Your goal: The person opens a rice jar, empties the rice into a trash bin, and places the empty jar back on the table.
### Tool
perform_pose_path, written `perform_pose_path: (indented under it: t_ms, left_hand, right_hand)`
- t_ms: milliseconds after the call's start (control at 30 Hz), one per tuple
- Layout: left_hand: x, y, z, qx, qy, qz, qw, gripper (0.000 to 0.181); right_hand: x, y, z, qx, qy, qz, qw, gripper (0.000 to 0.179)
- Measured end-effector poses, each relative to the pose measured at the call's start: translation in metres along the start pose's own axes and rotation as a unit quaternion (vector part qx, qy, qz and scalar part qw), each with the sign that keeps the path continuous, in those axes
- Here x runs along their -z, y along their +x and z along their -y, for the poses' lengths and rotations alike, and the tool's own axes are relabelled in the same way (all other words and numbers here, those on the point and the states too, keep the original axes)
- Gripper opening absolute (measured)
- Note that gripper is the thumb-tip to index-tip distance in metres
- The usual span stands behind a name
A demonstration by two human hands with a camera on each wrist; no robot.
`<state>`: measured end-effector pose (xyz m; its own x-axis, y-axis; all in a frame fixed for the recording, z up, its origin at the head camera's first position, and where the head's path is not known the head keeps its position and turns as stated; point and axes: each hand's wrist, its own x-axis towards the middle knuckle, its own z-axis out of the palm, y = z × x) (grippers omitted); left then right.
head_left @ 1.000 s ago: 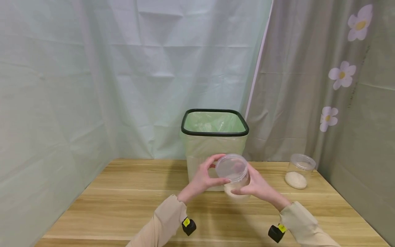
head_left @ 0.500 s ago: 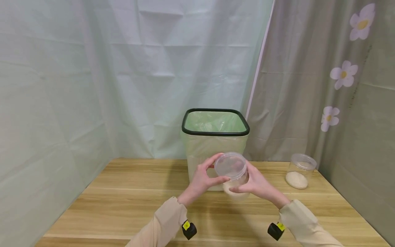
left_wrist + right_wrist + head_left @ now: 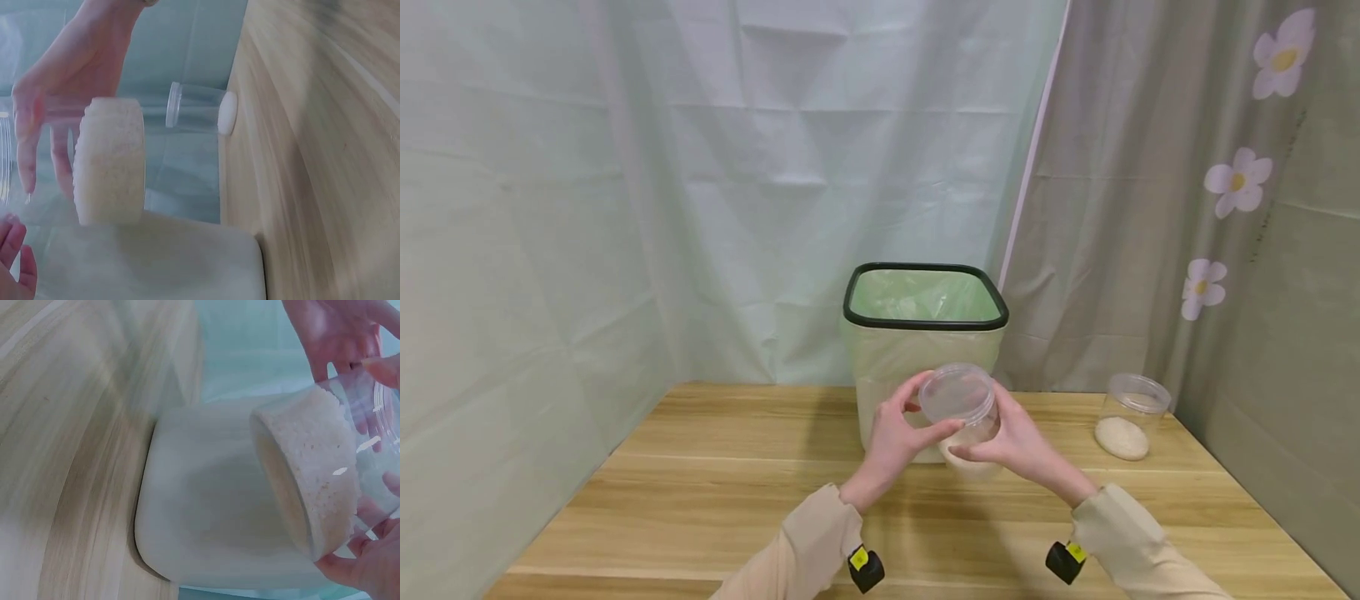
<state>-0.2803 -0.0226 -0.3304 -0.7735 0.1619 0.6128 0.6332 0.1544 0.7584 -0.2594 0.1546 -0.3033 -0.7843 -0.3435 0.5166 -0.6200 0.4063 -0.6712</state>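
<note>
- The clear, round plastic jar (image 3: 983, 430) with a layer of off-white grains (image 3: 315, 459) is held up off the wood-grain table (image 3: 737, 492), just in front of the cream bin (image 3: 887, 354) with a black rim (image 3: 925, 325).
- The left hand (image 3: 898, 429) has its thumb and fingers curved about the edge of the translucent plastic lid (image 3: 956, 393), on the bin's near side.
- The right hand (image 3: 1018, 437) is wrapped part-way round the jar's wall, its thumb on the side away from the bin.
- A second clear jar, also with pale grains (image 3: 1122, 437), stands on the table to the bin's right, well apart from it.
- The jar is tilted, so if the lid came loose suddenly, grains could spill before the bin rather than into it.
- The smooth wall could slip through the right hand if the left twisted or pulled hard, dropping the jar.
- Squeezing the thin-looking plastic too firmly might flex it and jam the lid.
</note>
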Motion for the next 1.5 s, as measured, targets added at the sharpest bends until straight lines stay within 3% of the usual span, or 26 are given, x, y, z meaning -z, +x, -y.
perform_pose_path:
  t_ms: [233,433,667,1033,1167,1300,1500]
  left_hand:
    - [-0.002,0.0,0.0,-0.004,0.001,-0.015,0.9999,0.059]
    - [-0.005,0.001,-0.002,0.004,-0.039,-0.019,0.999,0.06]
    - [-0.003,-0.002,-0.036,0.022,-0.08,-0.036,0.9959,0.064]
    - [-0.01,-0.001,-0.04,0.036,-0.107,-0.068,0.9913,0.067]
    - [-0.012,0.0,-0.036,0.038,-0.111,-0.077,0.9901,0.069]
    - [-0.014,0.001,-0.019,0.034,-0.112,-0.076,0.9901,0.075]
    - [-0.011,0.002,-0.001,0.019,-0.103,-0.048,0.9933,0.076]
  right_hand:
    - [-0.007,0.002,-0.028,-0.002,-0.023,-0.029,0.9993,0.085]
    - [-0.01,0.002,-0.028,0.007,-0.045,-0.044,0.998,0.086]
    - [-0.013,0.003,-0.027,0.009,-0.076,-0.056,0.9955,0.089]
    - [-0.019,0.002,-0.025,0.019,-0.12,-0.087,0.9887,0.091]
    - [-0.021,0.002,-0.023,0.017,-0.124,-0.094,0.9877,0.09]
    - [-0.021,0.002,-0.023,0.02,-0.118,-0.089,0.9889,0.09]
    - [-0.014,0.005,-0.023,0.026,-0.095,-0.063,0.9931,0.089]
